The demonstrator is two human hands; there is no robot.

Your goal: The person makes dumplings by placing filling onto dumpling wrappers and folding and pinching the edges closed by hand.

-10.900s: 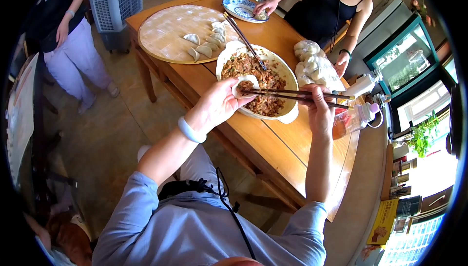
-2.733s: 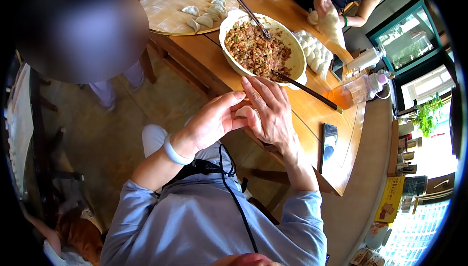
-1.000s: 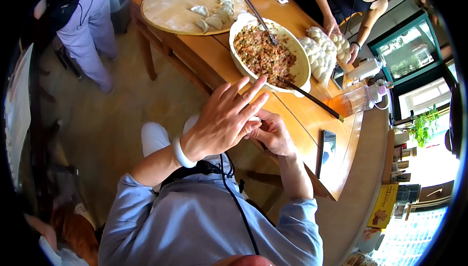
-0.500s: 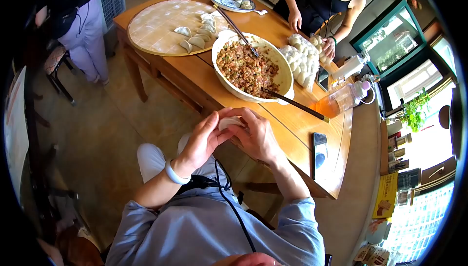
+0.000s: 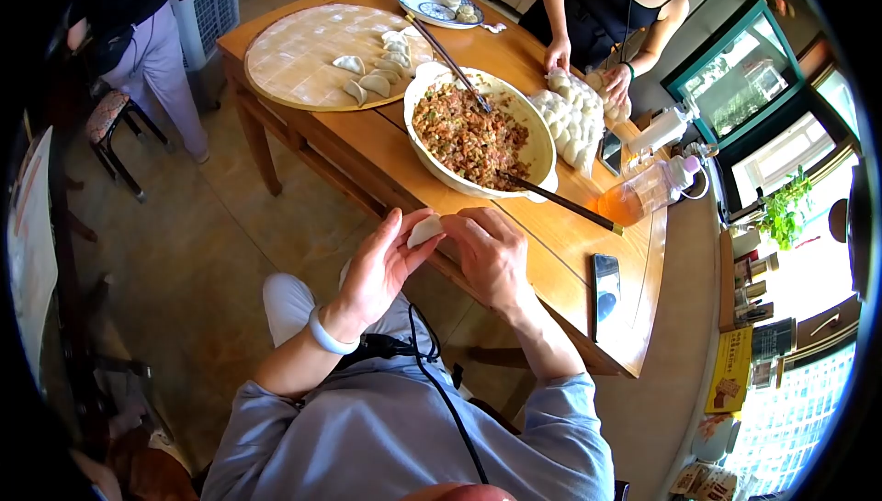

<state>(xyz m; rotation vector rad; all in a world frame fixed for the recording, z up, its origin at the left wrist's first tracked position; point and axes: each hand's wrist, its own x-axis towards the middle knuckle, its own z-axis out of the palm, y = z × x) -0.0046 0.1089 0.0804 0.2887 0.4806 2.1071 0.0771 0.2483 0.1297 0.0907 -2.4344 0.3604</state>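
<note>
A pale dumpling [image 5: 424,231] shows between my two hands, in front of the table edge. My left hand [image 5: 381,267] holds it between thumb and fingers, the palm turned inward. The closed fingertips of my right hand [image 5: 491,258] pinch its right end, so that part of it is hidden. Just beyond my hands stands a large white bowl [image 5: 411,136] of chopped filling [image 5: 469,134]. One pair of chopsticks [image 5: 450,62] leans over its far rim, and another dark stick [image 5: 565,200] extends out over the near right rim.
A round floured board [image 5: 303,51] carries several folded dumplings [image 5: 375,85]. Behind it is a blue-patterned plate [image 5: 427,7]. To the right are a bag of dumplings [image 5: 571,124], a bottle of orange drink [image 5: 643,191] and a phone [image 5: 604,290]. A co-worker's hands [image 5: 614,83] touch the bag.
My hands have drawn slightly apart, and more of the dumpling shows between them. Across the table, the co-worker's one hand has come down onto the bag. The person at left has shifted.
</note>
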